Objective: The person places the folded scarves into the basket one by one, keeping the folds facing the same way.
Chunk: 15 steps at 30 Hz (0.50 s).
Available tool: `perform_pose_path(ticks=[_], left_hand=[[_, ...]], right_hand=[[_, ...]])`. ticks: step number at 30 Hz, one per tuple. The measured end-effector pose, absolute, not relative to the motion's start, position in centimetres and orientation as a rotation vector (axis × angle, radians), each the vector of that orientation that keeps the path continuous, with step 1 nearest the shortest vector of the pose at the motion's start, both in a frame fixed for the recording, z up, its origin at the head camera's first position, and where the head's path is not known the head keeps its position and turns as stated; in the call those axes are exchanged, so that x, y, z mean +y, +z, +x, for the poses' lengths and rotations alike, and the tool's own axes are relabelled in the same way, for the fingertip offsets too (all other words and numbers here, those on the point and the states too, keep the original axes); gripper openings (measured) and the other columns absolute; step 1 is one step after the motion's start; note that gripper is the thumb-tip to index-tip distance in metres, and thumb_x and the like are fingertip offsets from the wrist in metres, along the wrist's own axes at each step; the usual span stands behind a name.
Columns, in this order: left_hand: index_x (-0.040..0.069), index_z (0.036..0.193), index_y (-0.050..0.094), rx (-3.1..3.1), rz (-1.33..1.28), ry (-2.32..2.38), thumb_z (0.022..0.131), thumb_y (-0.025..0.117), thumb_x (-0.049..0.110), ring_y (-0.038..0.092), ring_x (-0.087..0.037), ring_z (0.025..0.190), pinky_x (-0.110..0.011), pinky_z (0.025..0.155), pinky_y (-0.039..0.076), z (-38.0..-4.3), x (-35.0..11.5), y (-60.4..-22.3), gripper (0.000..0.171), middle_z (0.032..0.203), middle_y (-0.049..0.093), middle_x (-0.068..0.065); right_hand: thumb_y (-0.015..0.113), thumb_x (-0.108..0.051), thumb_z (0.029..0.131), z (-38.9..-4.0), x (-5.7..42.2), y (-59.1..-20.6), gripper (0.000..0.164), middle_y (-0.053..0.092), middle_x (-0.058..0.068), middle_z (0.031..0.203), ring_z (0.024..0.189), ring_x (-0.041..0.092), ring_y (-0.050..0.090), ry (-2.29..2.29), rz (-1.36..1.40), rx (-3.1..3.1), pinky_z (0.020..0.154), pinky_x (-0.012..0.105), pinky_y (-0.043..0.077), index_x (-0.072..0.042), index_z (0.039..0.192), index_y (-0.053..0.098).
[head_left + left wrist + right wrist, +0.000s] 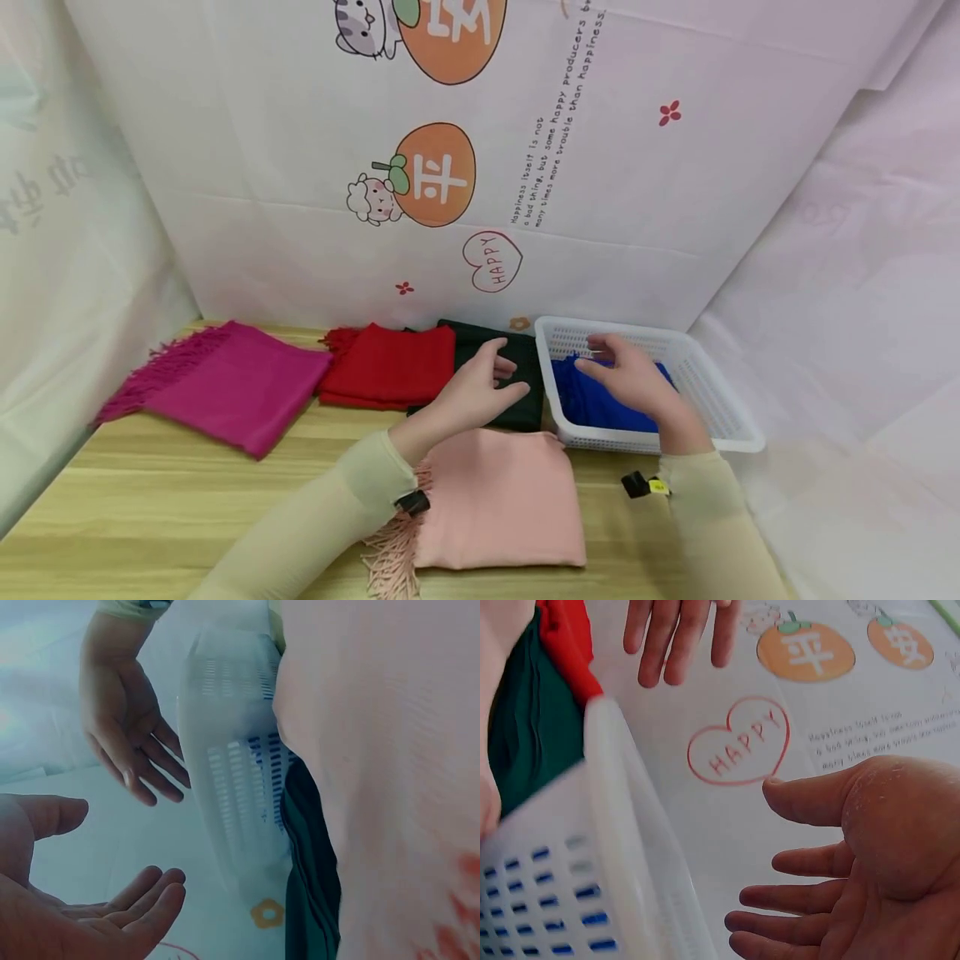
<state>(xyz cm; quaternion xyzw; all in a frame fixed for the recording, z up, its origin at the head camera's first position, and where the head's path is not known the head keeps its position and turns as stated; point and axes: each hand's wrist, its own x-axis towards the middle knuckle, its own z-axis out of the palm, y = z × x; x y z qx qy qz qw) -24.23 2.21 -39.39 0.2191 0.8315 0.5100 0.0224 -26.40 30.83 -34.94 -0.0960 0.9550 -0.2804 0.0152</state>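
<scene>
My left hand [483,383] hovers over the dark green folded cloth [517,412], its fingers relaxed and nothing in them. Above the white plastic basket [720,392] is my right hand [633,379], also without anything in its grasp, thumb and fingers spread apart in the right wrist view. A folded blue cloth [600,404] lies inside the basket, partly hidden beneath that hand. Nearest to me on the table lies a folded pink cloth [502,508] with fringe along its left side.
A folded red cloth [397,367] lies left of the green one, and a magenta fringed cloth [240,383] farther left, on the wooden table [135,517]. Behind stands a white printed backdrop [615,208]; a white sheet [847,358] hangs at the right.
</scene>
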Motion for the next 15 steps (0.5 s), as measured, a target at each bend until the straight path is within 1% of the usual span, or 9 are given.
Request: perform_pose_path(ticks=[9,15], left_hand=[[0.014,0.16,0.025,2.592,0.632,1.545,0.096,0.07,0.041,0.056,-0.022,0.127,-0.045,0.103,0.049,-23.3,-1.5,-40.3,0.083,0.143,0.055,-0.005],[0.015,0.16,0.028,2.631,0.578,1.485,0.094,0.071,0.043,0.054,-0.022,0.13,-0.048,0.102,0.049,-22.4,-3.4,-40.8,0.084,0.144,0.053,-0.004]], right_hand=[[0.061,-0.055,0.099,-24.3,28.5,-35.8,0.076,0.042,0.017,0.157,0.14,0.043,0.044,-0.93,-0.379,2.899,0.107,0.061,0.042,-0.01,0.156,0.037],[0.063,-0.054,0.098,-23.3,27.0,-36.6,0.076,0.045,0.016,0.155,0.137,0.043,0.048,-0.891,-0.423,2.901,0.105,0.061,0.043,-0.012,0.157,0.038]])
